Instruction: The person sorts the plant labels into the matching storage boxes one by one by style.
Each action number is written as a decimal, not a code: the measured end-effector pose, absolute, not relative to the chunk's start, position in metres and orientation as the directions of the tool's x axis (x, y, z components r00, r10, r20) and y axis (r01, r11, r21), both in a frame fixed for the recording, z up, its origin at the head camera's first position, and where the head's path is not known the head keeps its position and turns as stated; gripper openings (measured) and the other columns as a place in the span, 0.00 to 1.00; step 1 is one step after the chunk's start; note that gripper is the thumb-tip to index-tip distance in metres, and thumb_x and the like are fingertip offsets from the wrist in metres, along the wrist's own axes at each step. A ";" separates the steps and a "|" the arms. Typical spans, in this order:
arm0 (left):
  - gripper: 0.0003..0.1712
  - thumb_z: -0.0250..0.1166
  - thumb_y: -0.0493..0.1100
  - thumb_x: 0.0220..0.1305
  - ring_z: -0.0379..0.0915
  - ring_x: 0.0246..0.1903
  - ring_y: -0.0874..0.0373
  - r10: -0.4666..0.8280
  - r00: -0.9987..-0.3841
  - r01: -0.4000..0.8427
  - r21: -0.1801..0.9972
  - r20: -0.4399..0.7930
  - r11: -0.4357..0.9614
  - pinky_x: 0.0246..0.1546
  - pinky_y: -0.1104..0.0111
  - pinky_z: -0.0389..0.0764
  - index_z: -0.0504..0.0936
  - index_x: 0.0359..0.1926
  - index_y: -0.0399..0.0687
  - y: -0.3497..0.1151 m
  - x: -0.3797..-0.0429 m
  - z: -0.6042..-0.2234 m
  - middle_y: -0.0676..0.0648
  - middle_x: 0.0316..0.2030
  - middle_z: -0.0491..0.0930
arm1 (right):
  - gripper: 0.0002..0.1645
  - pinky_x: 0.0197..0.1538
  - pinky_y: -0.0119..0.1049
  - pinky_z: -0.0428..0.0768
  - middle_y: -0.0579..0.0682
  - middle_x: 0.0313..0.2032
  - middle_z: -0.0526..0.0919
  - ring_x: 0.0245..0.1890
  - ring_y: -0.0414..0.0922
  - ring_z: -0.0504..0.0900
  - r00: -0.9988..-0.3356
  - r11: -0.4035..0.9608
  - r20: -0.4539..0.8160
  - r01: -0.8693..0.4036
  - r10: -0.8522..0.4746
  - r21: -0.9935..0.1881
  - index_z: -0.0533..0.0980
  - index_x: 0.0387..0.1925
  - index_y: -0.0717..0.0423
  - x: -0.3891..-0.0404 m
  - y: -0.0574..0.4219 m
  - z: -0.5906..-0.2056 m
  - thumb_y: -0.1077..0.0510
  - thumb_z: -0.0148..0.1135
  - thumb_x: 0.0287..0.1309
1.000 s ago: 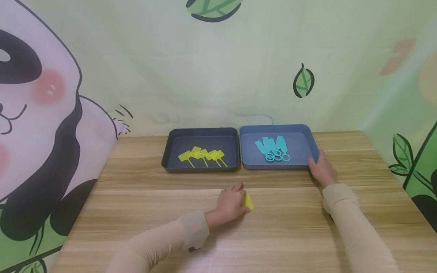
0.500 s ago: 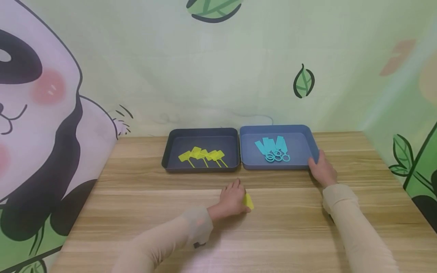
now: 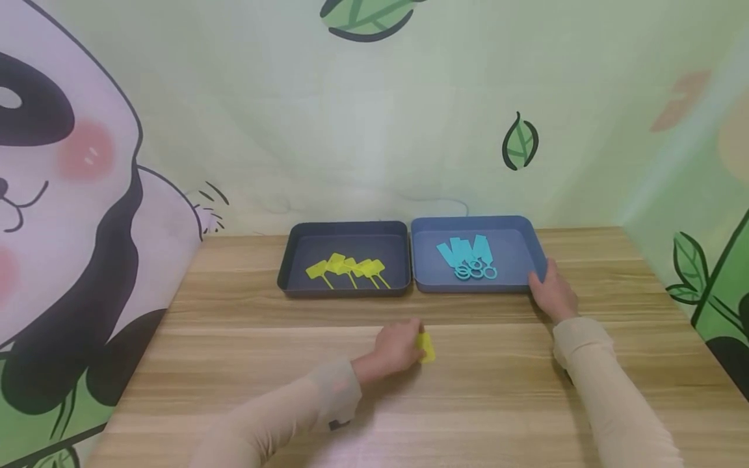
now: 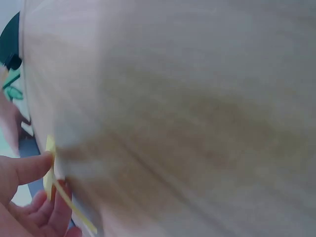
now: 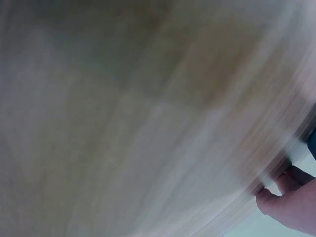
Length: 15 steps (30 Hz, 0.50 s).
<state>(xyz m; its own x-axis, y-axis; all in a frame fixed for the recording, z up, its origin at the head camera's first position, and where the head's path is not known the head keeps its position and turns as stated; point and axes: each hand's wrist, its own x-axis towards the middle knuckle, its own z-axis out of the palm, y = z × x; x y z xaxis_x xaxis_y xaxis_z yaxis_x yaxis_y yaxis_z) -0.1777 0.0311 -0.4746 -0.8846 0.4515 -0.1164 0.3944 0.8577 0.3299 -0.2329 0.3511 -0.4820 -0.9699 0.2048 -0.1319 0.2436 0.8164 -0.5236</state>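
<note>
My left hand (image 3: pixel 399 346) pinches a yellow tag (image 3: pixel 428 348) between thumb and fingers, low over the table in front of the trays. In the left wrist view, the thin tail of this tag (image 4: pixel 74 207) sticks out past the fingers. My right hand (image 3: pixel 552 292) grips the front right corner of the blue tray (image 3: pixel 515 250), thumb at the front and fingers along the side. Teal tags with ring ends (image 3: pixel 468 253) lie bunched in that tray. To its left, the dark tray (image 3: pixel 304 244) holds several yellow tags (image 3: pixel 351 265) with thin tails.
Both trays stand side by side at the back of the wooden table (image 3: pixel 497 403). Right behind them rises a printed cloth backdrop (image 3: pixel 374 130) with a panda and leaves. A thin cord (image 3: pixel 445 198) shows against it.
My left hand's fingers, extended half a second ago, have curled in round the yellow tag. The right hand and both trays look unmoved; the head view has tilted very slightly.
</note>
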 end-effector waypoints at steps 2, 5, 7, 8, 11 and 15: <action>0.14 0.65 0.44 0.49 0.67 0.23 0.61 0.461 -0.871 0.362 0.412 -0.171 0.836 0.22 0.71 0.67 0.74 0.38 0.49 0.029 -0.183 -0.473 0.54 0.24 0.74 | 0.42 0.55 0.62 0.58 0.73 0.62 0.50 0.59 0.68 0.54 -0.970 0.818 -0.132 0.242 0.203 -0.522 0.35 0.65 0.67 -0.233 0.351 -0.482 0.41 0.25 0.61; 0.07 0.62 0.39 0.50 0.66 0.23 0.62 0.508 -0.835 0.338 0.531 -0.212 0.777 0.23 0.74 0.67 0.76 0.33 0.47 0.024 -0.193 -0.470 0.53 0.25 0.74 | 0.42 0.55 0.62 0.59 0.73 0.62 0.50 0.59 0.68 0.55 -0.970 0.818 -0.132 0.244 0.205 -0.521 0.35 0.65 0.67 -0.233 0.351 -0.482 0.41 0.25 0.61; 0.04 0.61 0.35 0.51 0.66 0.24 0.63 0.546 -0.805 0.312 0.618 -0.230 0.721 0.25 0.75 0.68 0.76 0.31 0.44 0.022 -0.200 -0.470 0.51 0.26 0.75 | 0.42 0.54 0.62 0.60 0.73 0.62 0.51 0.59 0.69 0.55 -0.969 0.818 -0.131 0.245 0.207 -0.520 0.36 0.65 0.67 -0.233 0.351 -0.482 0.41 0.26 0.61; 0.03 0.60 0.34 0.51 0.66 0.24 0.63 0.564 -0.790 0.291 0.663 -0.241 0.690 0.25 0.76 0.68 0.76 0.30 0.42 0.020 -0.203 -0.469 0.50 0.25 0.74 | 0.42 0.54 0.62 0.60 0.73 0.62 0.51 0.59 0.69 0.55 -0.969 0.818 -0.132 0.246 0.208 -0.520 0.36 0.65 0.67 -0.234 0.351 -0.482 0.42 0.26 0.61; 0.03 0.58 0.30 0.53 0.67 0.23 0.63 0.613 -0.739 0.186 0.789 -0.279 0.585 0.25 0.77 0.71 0.75 0.32 0.35 0.016 -0.210 -0.469 0.49 0.25 0.72 | 0.42 0.54 0.62 0.59 0.73 0.62 0.50 0.59 0.69 0.55 -0.969 0.815 -0.135 0.248 0.208 -0.523 0.35 0.65 0.66 -0.234 0.351 -0.483 0.42 0.27 0.61; 0.07 0.54 0.27 0.55 0.69 0.21 0.63 0.626 -0.710 0.020 0.879 -0.323 0.476 0.26 0.74 0.76 0.73 0.36 0.28 0.010 -0.218 -0.465 0.48 0.24 0.71 | 0.42 0.54 0.63 0.58 0.73 0.62 0.50 0.59 0.69 0.54 -0.969 0.817 -0.134 0.246 0.206 -0.521 0.35 0.65 0.67 -0.233 0.351 -0.483 0.42 0.26 0.61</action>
<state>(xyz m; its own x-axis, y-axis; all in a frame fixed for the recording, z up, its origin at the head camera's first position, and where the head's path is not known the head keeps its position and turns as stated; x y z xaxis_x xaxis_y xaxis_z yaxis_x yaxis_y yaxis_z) -0.2179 0.0099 -0.4651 -0.7099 0.6261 -0.3227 0.0199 0.4758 0.8794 -0.2334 0.3514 -0.4830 -0.9693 0.2061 -0.1344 0.2461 0.8173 -0.5211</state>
